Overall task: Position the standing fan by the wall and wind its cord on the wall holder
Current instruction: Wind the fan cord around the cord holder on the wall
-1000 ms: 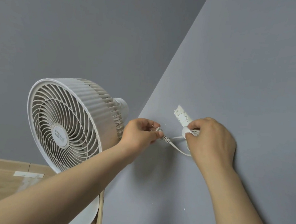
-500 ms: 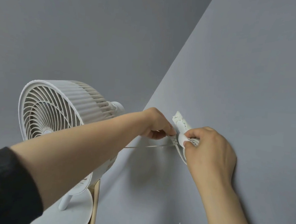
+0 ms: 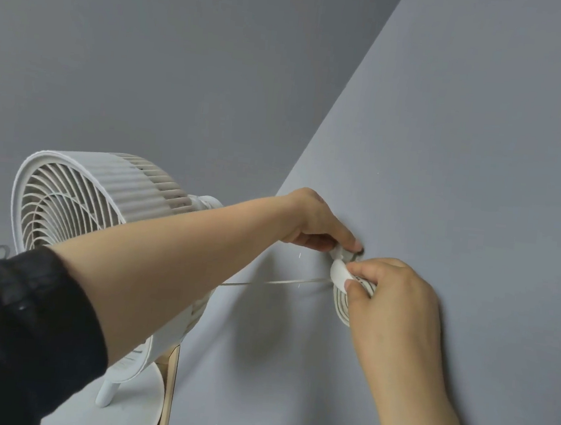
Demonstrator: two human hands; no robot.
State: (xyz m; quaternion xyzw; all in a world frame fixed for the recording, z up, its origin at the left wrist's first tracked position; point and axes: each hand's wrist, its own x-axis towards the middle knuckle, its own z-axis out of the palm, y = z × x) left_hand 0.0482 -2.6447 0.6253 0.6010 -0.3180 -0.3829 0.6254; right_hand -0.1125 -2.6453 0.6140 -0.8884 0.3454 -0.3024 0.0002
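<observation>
The left hand (image 3: 319, 223) pinches the thin white cord (image 3: 272, 281) just above the white plastic wall holder (image 3: 338, 274), which holds the cord's coils and is pinched by the right hand (image 3: 397, 302), with the white round-grilled standing fan (image 3: 85, 200) beside the grey wall (image 3: 467, 144).

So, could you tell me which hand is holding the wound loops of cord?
The right hand, the lower one, pinches the cord loops; the black-sleeved left hand grips higher up.

Plain home-like room, two grey painted walls (image 3: 183, 66), pale wood trim (image 3: 170, 390), white standing fan (image 3: 68, 198)
</observation>
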